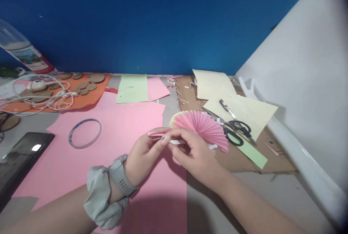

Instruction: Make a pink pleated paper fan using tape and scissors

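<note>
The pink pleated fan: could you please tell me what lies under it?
Brown cardboard shows beyond its lower-right edge, yellowish pleats at its upper left; whatever the pink fan and right hand cover cannot be seen.

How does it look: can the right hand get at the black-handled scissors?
Probably yes: the scissors lie beside the pink fan, handles mostly exposed. But the right hand seems to pinch a white strip, which it may need to release first.

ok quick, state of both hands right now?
Left hand: closed, holding a small pink paper piece.
Right hand: curled, white strip between thumb and fingers; can't tell if gripped.
</note>
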`<state>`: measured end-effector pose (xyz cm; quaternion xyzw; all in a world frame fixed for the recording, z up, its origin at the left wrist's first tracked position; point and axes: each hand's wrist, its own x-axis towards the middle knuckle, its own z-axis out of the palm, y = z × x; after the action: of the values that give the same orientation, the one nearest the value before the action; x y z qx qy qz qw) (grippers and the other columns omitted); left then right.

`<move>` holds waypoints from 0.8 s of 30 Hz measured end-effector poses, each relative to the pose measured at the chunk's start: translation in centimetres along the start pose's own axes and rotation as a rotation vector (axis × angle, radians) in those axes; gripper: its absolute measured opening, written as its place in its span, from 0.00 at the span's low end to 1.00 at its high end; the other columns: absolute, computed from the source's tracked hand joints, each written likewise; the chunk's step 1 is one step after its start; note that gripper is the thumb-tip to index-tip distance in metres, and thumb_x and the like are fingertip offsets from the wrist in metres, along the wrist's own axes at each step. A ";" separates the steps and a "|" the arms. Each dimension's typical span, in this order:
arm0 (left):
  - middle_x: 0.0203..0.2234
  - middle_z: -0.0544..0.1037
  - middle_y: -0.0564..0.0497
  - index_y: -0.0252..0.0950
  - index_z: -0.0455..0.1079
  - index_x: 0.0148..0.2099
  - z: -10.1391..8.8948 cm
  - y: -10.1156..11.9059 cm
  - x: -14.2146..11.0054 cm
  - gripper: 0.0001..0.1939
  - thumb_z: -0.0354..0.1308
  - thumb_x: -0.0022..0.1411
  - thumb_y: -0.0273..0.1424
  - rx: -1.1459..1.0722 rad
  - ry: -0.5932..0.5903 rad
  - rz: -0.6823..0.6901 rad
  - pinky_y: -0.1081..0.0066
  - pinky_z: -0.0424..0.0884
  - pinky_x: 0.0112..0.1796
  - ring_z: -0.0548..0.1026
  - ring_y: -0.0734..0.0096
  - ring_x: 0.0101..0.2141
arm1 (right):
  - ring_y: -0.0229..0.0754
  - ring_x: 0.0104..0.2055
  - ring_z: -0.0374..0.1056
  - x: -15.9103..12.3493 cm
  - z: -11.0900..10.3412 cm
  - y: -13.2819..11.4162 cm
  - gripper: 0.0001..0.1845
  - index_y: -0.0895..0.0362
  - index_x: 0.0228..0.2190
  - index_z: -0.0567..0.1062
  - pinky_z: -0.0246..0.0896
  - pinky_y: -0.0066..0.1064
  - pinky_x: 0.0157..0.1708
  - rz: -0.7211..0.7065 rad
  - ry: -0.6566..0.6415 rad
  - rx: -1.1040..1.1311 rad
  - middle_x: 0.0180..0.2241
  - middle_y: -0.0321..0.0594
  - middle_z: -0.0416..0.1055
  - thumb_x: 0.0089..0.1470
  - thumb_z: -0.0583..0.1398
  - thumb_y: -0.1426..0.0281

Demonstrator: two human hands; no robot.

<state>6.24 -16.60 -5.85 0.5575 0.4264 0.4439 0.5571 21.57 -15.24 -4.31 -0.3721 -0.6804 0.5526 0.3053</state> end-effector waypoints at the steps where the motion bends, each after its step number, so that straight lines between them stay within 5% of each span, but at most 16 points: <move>1: 0.43 0.76 0.45 0.33 0.69 0.50 0.0 0.0 0.0 0.16 0.49 0.64 0.34 0.004 0.000 0.009 0.67 0.68 0.45 0.73 0.63 0.43 | 0.41 0.42 0.65 0.0 0.0 0.0 0.11 0.52 0.38 0.69 0.62 0.34 0.40 -0.019 0.002 -0.031 0.41 0.39 0.69 0.55 0.52 0.76; 15: 0.46 0.75 0.45 0.36 0.70 0.49 0.1 -0.2 -0.1 0.17 0.49 0.64 0.37 -0.026 0.045 -0.024 0.65 0.66 0.48 0.71 0.60 0.48 | 0.43 0.45 0.65 0.0 0.8 0.7 0.14 0.49 0.40 0.71 0.59 0.37 0.45 -0.231 0.187 -0.150 0.42 0.37 0.72 0.56 0.53 0.76; 24: 0.54 0.66 0.47 0.39 0.63 0.52 0.1 -1.1 -0.5 0.16 0.54 0.62 0.33 -0.060 0.062 -0.017 0.68 0.69 0.47 0.69 0.64 0.50 | 0.38 0.39 0.68 0.0 1.3 1.5 0.07 0.51 0.37 0.68 0.64 0.30 0.37 -0.136 0.271 -0.029 0.38 0.37 0.68 0.56 0.55 0.73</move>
<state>6.23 -17.10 -6.93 0.5229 0.4346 0.4687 0.5639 20.73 -15.71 -6.02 -0.4004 -0.6647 0.4654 0.4256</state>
